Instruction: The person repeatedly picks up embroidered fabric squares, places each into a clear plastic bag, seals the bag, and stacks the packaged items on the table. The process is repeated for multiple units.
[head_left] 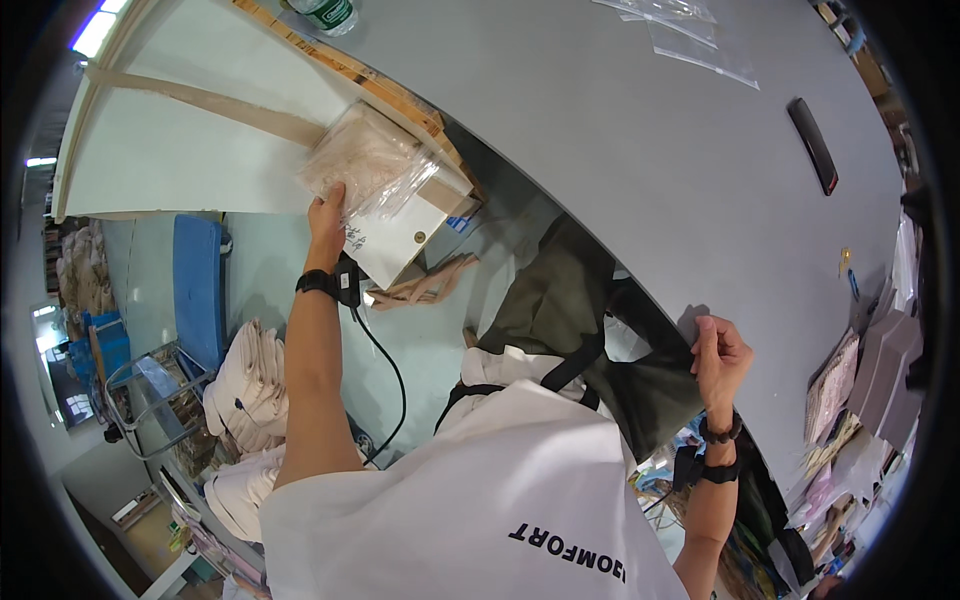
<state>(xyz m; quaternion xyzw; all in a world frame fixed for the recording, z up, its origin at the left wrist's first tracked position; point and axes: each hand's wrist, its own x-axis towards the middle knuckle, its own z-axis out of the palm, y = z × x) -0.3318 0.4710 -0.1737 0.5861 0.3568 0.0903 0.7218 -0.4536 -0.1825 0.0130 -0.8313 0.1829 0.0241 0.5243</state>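
My left hand (328,215) reaches out at the left and grips the near edge of a clear plastic bag (365,150) with something flat and beige inside. The bag lies over a white board or box end (385,240) with handwriting and a small round metal fitting, beside a white panel. My right hand (720,360) rests at the edge of the grey table (600,130), its fingers curled in loosely, nothing visible in them. Both wrists wear black straps, and a black cable hangs from the left one.
On the table are clear zip bags (690,35), a dark slim object (812,146) and a water bottle (328,14). Stacked pale cloth (248,385) and a blue board (198,290) on a cart stand at the left. Piled goods (850,400) line the right.
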